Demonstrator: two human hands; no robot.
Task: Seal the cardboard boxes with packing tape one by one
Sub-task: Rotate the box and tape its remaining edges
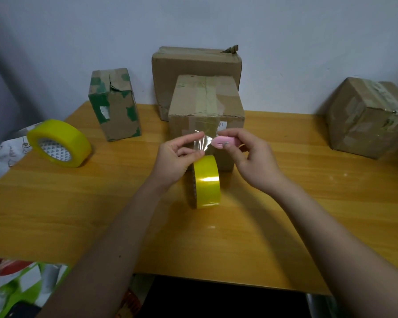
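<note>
Tape roll (pixel 206 181) stands on edge on table (pixel 78 203), just before centre box (pixel 206 111). Left hand (pixel 177 157) pinches pulled clear tape strip (pixel 201 143); right hand (pixel 248 154) grips pink cutter (pixel 224 142) touching strip. Spare roll (pixel 59 143) lies at left.

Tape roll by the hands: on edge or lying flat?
On edge. The tape roll stands on the table, its yellow band facing the camera, core hole sideways.
</note>
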